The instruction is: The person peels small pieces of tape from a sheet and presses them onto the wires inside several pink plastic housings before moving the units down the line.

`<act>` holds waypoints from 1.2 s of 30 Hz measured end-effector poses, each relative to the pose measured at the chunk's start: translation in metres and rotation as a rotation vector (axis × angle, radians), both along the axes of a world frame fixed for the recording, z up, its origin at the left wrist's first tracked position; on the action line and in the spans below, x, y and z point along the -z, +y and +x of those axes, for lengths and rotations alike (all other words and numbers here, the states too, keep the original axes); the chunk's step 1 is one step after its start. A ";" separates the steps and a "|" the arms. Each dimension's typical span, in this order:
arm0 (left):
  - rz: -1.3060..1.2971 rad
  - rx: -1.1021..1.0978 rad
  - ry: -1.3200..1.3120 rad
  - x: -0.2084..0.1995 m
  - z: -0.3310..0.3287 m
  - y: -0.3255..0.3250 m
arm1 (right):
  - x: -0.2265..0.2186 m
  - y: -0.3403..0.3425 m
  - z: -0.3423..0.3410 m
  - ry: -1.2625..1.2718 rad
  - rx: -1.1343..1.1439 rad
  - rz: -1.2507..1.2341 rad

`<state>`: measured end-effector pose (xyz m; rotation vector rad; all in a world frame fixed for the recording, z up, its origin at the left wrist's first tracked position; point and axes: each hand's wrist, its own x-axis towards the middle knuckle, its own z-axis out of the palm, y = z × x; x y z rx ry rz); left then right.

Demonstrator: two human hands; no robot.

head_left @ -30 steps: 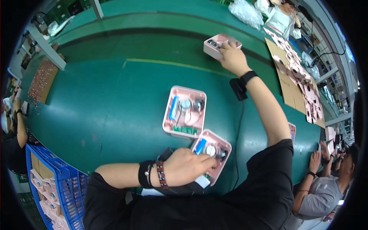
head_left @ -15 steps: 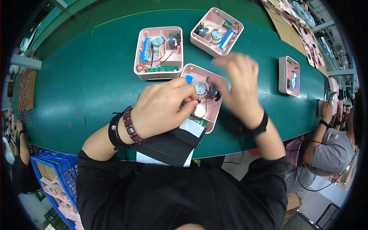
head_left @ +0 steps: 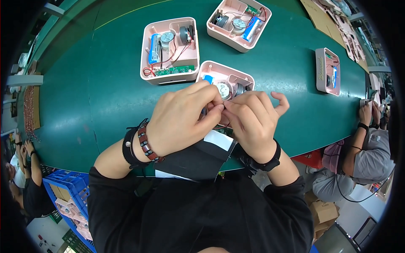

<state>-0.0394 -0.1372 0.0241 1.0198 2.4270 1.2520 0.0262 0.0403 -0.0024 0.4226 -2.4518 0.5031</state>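
Nearest me on the table is a pink plastic housing (head_left: 227, 69), partly covered by my hands. Inside it show a round silver motor (head_left: 222, 88), a dark round part (head_left: 240, 89), the end of a blue battery (head_left: 208, 78) and some thin wire. My left hand (head_left: 183, 114) is over its left side, thumb and forefinger pinched together. From the right, my right hand (head_left: 254, 120) meets it fingertip to fingertip, also pinching, its little finger raised. Whatever small thing lies between the fingertips is hidden. Below the hands lies a black sheet with white edges (head_left: 194, 158).
Two similar filled housings, one left (head_left: 145, 50) and one at the back (head_left: 230, 41), stand beyond my hands. Another housing (head_left: 321, 69) stands far right. A blue crate (head_left: 69, 189) is at lower left. Co-workers sit at both sides; one wears a grey shirt (head_left: 371, 156).
My right hand has come down and left from above the housing's right side to meet my left fingertips. My left hand keeps its pinch. The whole view has shifted slightly.
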 end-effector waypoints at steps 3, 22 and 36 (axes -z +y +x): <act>-0.017 -0.001 0.008 -0.002 0.001 -0.001 | 0.001 -0.002 0.001 0.063 0.012 0.057; -0.164 0.095 0.356 0.000 0.001 -0.005 | 0.002 0.002 0.001 -0.129 -0.032 -0.065; -0.269 0.087 0.336 0.002 0.009 -0.001 | -0.004 0.007 0.006 -0.280 -0.090 -0.107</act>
